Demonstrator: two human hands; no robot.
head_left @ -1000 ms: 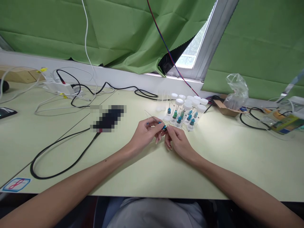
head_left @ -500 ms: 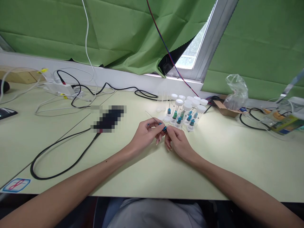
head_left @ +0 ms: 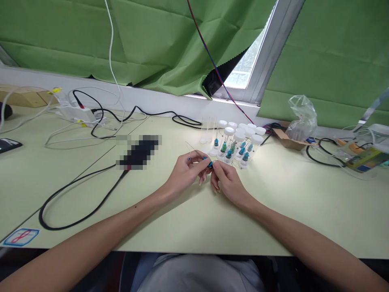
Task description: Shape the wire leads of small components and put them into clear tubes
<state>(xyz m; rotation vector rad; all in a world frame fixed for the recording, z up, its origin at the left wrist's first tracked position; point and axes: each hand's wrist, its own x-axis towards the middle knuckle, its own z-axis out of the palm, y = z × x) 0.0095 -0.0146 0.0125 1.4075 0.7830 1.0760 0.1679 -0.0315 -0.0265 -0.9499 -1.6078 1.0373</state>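
Between my two hands is a small blue plastic piece (head_left: 210,164) with a thin wire standing out from it to the upper left. My left hand (head_left: 189,169) pinches it between thumb and fingers, with the wire passing over the fingers. My right hand (head_left: 227,177) has its thumb and forefinger closed at the right end of the same piece; the fingertips hide most of it. Just behind my hands stand several clear tubes with white caps (head_left: 229,131), each holding a blue or green piece (head_left: 224,147) with wire.
Uncapped clear tubes (head_left: 205,134) stand left of the capped ones. A blurred-out dark device (head_left: 139,152) with a black cable (head_left: 50,194) lies left of my hands. Behind are a power strip (head_left: 78,113), an open cardboard box (head_left: 288,140) with a plastic bag (head_left: 302,117), and more cables.
Hardly anything differs. Both hands keep their pinch on the blue piece, with only a very slight shift of the fingers and wire.
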